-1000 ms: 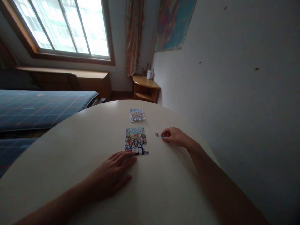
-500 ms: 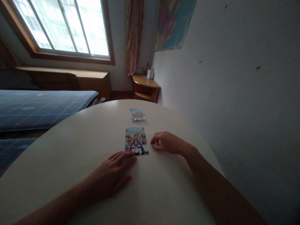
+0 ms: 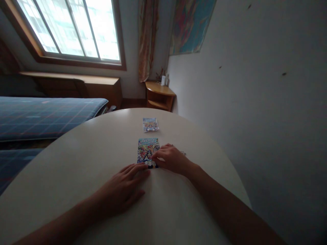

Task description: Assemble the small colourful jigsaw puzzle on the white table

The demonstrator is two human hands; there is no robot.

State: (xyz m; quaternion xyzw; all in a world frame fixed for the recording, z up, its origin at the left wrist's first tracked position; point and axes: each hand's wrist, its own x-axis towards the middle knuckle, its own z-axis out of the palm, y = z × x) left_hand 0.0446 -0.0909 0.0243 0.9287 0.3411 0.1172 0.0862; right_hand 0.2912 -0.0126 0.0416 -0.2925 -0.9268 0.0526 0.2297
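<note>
A colourful jigsaw puzzle (image 3: 146,147) lies flat on the white round table (image 3: 84,160), with cartoon figures and large lettering along its top. My left hand (image 3: 129,183) rests palm down, fingers stretched out, its fingertips on the puzzle's lower left edge. Over the lower right side of the puzzle is my right hand (image 3: 171,160), thumb and fingers pinched on a small puzzle piece mostly hidden by them. Just beyond that hand, a few small loose puzzle pieces (image 3: 183,153) show partly. Farther back lies a small picture sheet (image 3: 150,125) with a similar design.
A white wall (image 3: 230,102) runs along the right of the table. To the left is a plaid-covered bed (image 3: 51,114). A wooden corner shelf (image 3: 160,89) stands behind the table, near a curtain (image 3: 146,51) and a bright window (image 3: 74,30).
My right hand has moved left from beside the puzzle onto its lower right part, uncovering loose pieces behind it. My left hand stays on the puzzle's lower edge.
</note>
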